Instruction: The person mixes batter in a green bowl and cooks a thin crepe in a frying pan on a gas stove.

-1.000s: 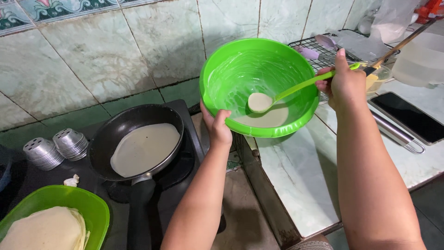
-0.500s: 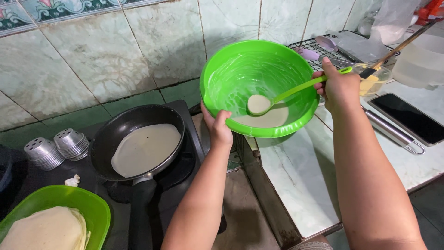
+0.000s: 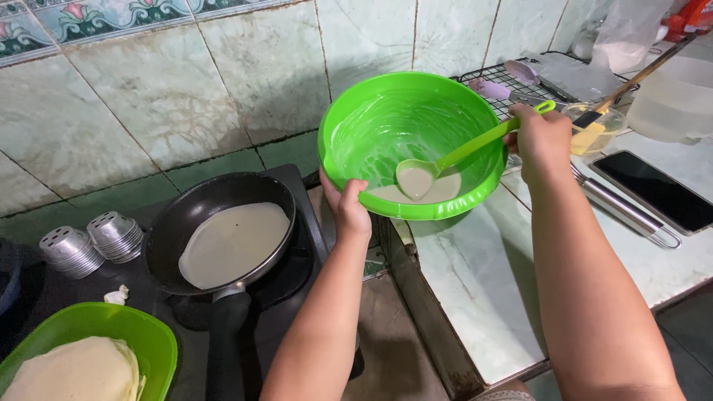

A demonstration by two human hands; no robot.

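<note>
My left hand (image 3: 347,206) grips the near rim of a big green plastic bowl (image 3: 375,126) and holds it tilted toward me above the counter edge. A little pale batter (image 3: 447,188) pools at its low side. My right hand (image 3: 541,141) holds a green ladle (image 3: 453,157) by its handle, its scoop full of batter inside the bowl. To the left, a black frying pan (image 3: 167,238) sits on the stove with a thin pale crepe (image 3: 234,241) spread in it.
A green dish (image 3: 152,334) with a stack of cooked crepes is at the lower left. Two metal cups (image 3: 93,243) lie by the pan. On the marble counter (image 3: 483,289) are a phone (image 3: 653,191), metal tongs (image 3: 627,212), a wire rack (image 3: 497,78) and a small bowl with a brush (image 3: 594,122).
The ladle has dipped lower into the batter and filled. My right hand shifted slightly left and the bowl tipped a bit more toward me.
</note>
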